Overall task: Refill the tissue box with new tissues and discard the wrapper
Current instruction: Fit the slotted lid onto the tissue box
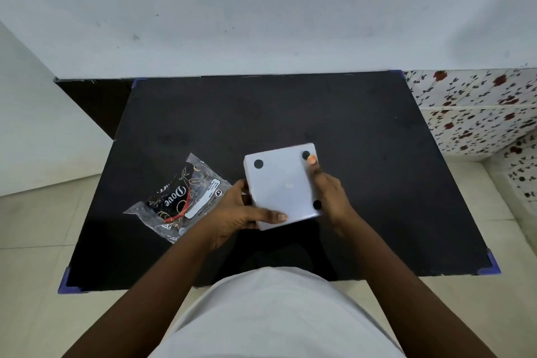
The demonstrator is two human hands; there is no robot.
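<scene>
Your left hand (232, 209) and right hand (329, 197) together hold the white tissue box (280, 186) over the near middle of the black table (363, 131). The box is turned underside up: three black rubber feet (258, 164) show on the flat white base. The left hand clasps the near-left corner, thumb laid along the near edge; the right hand closes on the right side, one fingertip (312, 159) resting by the far-right foot. Both grips are closed around the box.

The clear plastic wrapper (177, 200), printed in black and red, lies flat and crumpled on the table just left of the left hand. It looks empty, which suggests the tissues are already inside; the contents of the box cannot be seen from this side.

The step in hand appears to be seating the base panel. Next you would need to turn the box upright, set it down, then free a hand to collect the wrapper for disposal. No bin is in view.
</scene>
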